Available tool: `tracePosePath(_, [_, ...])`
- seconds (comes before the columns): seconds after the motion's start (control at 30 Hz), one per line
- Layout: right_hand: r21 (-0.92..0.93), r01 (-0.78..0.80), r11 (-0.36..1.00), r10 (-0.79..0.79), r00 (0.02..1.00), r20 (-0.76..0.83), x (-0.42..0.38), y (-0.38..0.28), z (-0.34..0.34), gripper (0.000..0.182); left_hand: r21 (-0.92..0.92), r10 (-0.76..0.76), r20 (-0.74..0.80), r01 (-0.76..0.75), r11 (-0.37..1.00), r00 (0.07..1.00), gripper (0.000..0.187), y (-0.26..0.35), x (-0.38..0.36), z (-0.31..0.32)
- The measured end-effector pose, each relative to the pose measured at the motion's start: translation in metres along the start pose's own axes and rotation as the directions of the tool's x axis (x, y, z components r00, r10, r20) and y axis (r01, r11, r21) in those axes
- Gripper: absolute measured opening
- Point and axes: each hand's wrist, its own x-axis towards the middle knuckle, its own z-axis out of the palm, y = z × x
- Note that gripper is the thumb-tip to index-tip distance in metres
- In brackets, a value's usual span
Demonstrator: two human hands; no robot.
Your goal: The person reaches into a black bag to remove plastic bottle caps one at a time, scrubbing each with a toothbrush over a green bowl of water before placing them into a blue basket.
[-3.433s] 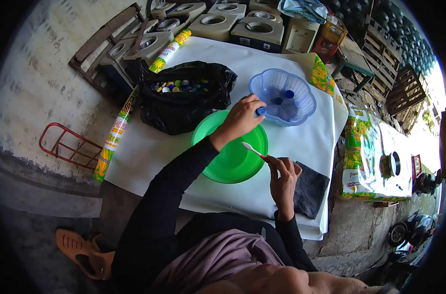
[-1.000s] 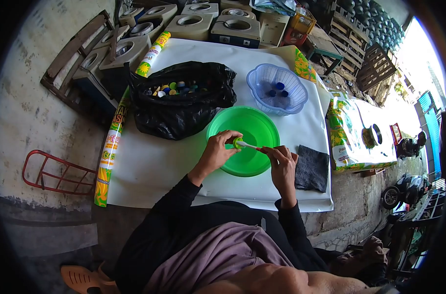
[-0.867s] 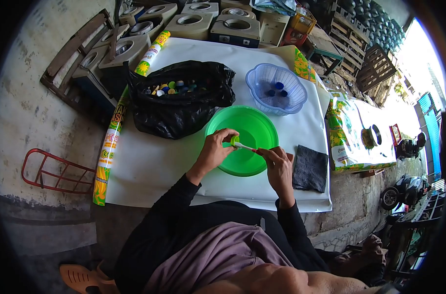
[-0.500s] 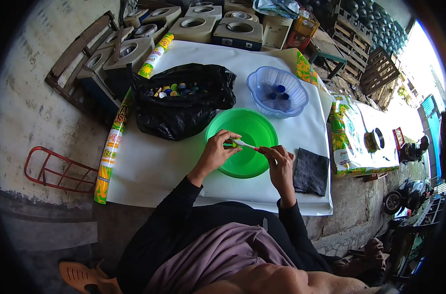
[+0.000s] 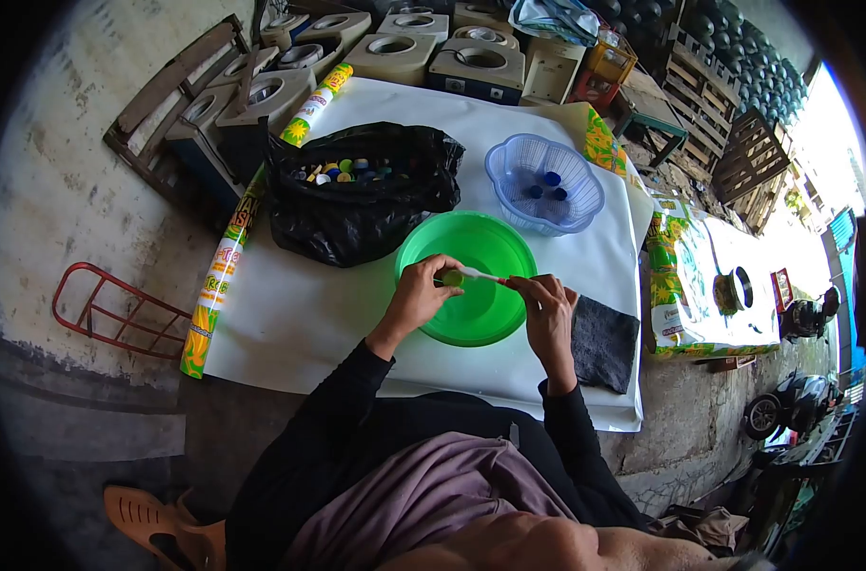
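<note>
We pinch one yellow-green bottle cap [image 5: 453, 279] in left hand [image 5: 420, 297] over one green basin [image 5: 505, 324]; grip one toothbrush [image 5: 482, 276] in right hand [image 5: 547, 316], head [image 5: 467, 272] at cap; three blue caps [image 5: 552, 179] in one plastic basket [image 5: 578, 211].

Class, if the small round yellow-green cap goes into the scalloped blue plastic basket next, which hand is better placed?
Probably the left hand: it holds the cap. The right hand looks nearer the basket but holds a slender white-and-red toothbrush.
</note>
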Motion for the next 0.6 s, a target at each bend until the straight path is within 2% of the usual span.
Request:
tracePosePath(0.13, [0.042,0.032,0.999,-0.032,0.999,-0.009,0.006,0.004,0.002,0.018,0.003,0.007,-0.032,-0.007,1.000,0.999,0.029,0.011,0.000,0.001])
tracePosePath(0.23, [0.056,0.037,0.998,-0.036,0.999,-0.021,0.013,0.013,0.000,0.019,-0.070,-0.092,-0.056,0.088,0.994,0.994,0.029,0.009,0.000,0.004])
tracePosePath(0.43, [0.082,0.080,0.993,-0.086,0.993,0.077,0.030,0.027,-0.003,0.021,0.035,0.057,-0.100,-0.054,0.998,0.993,0.027,0.000,0.001,0.009])
tracePosePath(0.57, [0.115,0.160,0.980,-0.171,0.980,0.099,0.031,0.028,0.001,0.021,0.013,-0.037,-0.104,0.038,0.999,0.994,0.031,0.001,0.000,0.012])
tracePosePath(0.6, [0.097,0.139,0.986,-0.148,0.984,0.100,0.032,0.029,0.000,0.021,0.002,-0.044,-0.116,0.044,0.999,0.992,0.032,-0.004,-0.001,0.013])
